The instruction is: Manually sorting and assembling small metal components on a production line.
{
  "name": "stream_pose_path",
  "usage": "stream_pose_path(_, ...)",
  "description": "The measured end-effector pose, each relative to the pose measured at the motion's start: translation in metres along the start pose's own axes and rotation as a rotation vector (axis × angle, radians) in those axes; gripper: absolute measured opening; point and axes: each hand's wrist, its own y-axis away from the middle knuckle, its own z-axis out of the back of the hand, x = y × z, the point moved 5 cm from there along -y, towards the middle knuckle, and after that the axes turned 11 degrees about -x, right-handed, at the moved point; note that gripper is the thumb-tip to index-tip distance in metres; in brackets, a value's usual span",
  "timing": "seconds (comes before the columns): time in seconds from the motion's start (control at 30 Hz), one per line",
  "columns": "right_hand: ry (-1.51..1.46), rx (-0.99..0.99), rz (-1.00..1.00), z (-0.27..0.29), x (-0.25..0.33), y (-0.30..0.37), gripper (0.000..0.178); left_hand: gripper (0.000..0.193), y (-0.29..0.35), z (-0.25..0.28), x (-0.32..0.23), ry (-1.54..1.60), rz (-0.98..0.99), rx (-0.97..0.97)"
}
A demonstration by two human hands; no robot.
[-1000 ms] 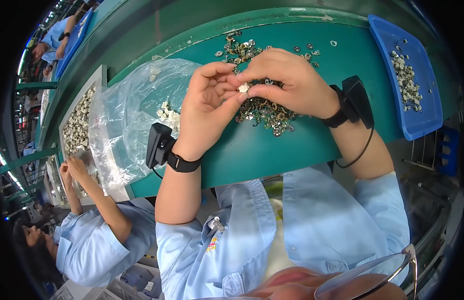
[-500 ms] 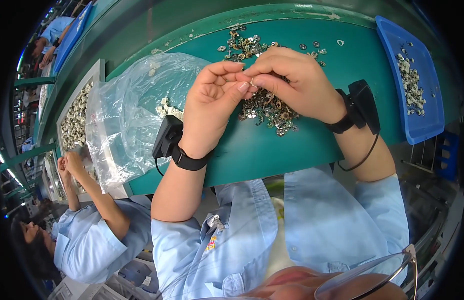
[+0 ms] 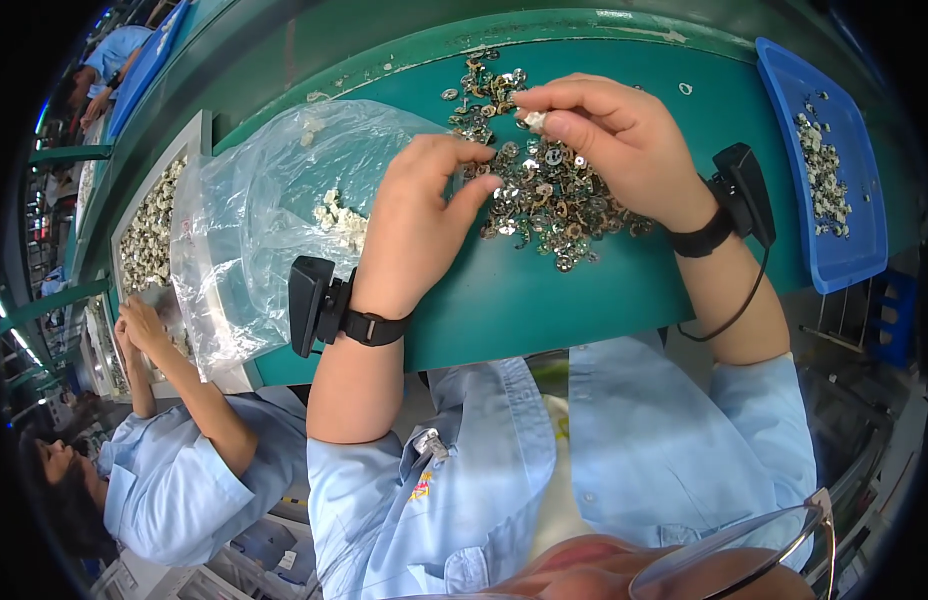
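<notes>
Between the thumb and forefinger of my right hand (image 3: 639,155) is a small white plastic part (image 3: 534,119), held over the heap. My left hand (image 3: 414,215) is beside the heap's left edge, its thumb and forefinger apart with nothing visible between them. Its other fingers are hidden behind the hand. Under and between both hands lies a heap of small metal pieces (image 3: 559,220), silver and brassy, many of them round. Left of my left hand, several white plastic parts (image 3: 342,222) lie by a clear plastic bag (image 3: 249,200).
A blue tray (image 3: 846,268) with small white and metal parts stands at the right end of the green table (image 3: 464,320). A pale-framed tray (image 3: 124,230) full of white parts is on the left, where a co-worker's hands (image 3: 139,325) work. One white ring (image 3: 685,88) lies near the back.
My hands were together at the fingertips and have parted. The right moved right with the white part; the left drew back slightly to the left and its fingers came apart.
</notes>
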Motion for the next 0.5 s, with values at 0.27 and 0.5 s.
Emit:
stream_pose_path(0.27,-0.246,0.047,-0.120,-0.001,-0.008,0.001,0.017,0.025,0.005,-0.009,0.002,-0.092,0.012,0.122)
stream_pose_path(0.5,-0.217,0.026,-0.141,0.001,-0.012,-0.001,0.017,0.017,0.000,-0.003,0.001,-0.005,-0.033,0.012)
